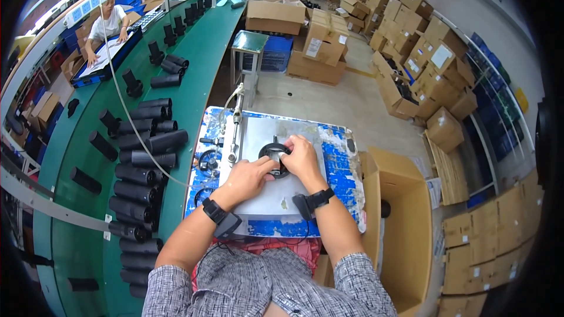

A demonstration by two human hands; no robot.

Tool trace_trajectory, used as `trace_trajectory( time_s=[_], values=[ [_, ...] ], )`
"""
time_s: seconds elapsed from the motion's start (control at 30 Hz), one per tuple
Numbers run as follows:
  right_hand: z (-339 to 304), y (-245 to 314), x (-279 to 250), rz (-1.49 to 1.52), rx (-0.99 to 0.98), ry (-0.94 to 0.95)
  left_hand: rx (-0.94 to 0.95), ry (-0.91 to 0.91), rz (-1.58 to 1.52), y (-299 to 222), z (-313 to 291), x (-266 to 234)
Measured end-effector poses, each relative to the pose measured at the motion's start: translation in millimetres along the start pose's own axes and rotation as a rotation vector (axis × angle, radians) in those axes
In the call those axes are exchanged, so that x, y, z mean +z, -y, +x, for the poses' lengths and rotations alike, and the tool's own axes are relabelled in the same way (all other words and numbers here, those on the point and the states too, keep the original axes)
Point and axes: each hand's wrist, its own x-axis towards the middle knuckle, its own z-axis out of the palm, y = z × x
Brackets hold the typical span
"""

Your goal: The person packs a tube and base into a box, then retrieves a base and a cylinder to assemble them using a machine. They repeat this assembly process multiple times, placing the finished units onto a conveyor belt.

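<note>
A black ring-shaped part point(268, 149) lies on a grey metal plate point(257, 206) in front of me. My left hand point(249, 178) grips its near left side, fingers bent over the edge. On the right side of the ring, my right hand point(304, 161) pinches it, fingertips close to the left ones. Something small and pale shows between the fingertips, but I cannot make out what it is. Just left of the hands, a metal cylinder fixture point(236, 129) stands along the plate. More black round parts point(208, 161) rest at the worn blue board's left side.
Many black tubes point(134, 191) lie and stand on the green conveyor point(194, 91) to my left. An open cardboard box point(405, 223) stands close on my right. A cable point(120, 91) hangs across the left side. A person point(111, 23) works across the conveyor.
</note>
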Motion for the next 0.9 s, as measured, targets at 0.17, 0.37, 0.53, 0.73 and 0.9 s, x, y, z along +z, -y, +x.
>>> trace_trajectory(
  time_s=[0.17, 0.37, 0.53, 0.73, 0.9],
  values=[
    [8.0, 0.1, -3.9, 0.122, 0.02, -0.017, 0.024, -0.004, -0.044, 10.8, -7.6, 3.7],
    [15.5, -12.7, 8.5, 0.117, 0.018, 0.041, -0.035, 0.031, -0.084, 15.6, -10.3, 10.9],
    [4.8, -5.1, -8.4, -0.032, -0.136, 0.117, 0.032, -0.218, -0.039, -16.7, -37.2, -44.8],
    [-113.0, -7.8, -50.8, 0.251, -0.001, -0.253, -0.266, -1.16, 0.156, 72.6, -136.4, -208.3],
    [-141.0, -6.1, -22.2, 0.233, -0.017, -0.271, -0.786, -0.616, 0.945, 285.0, -221.4, -282.2]
  ],
)
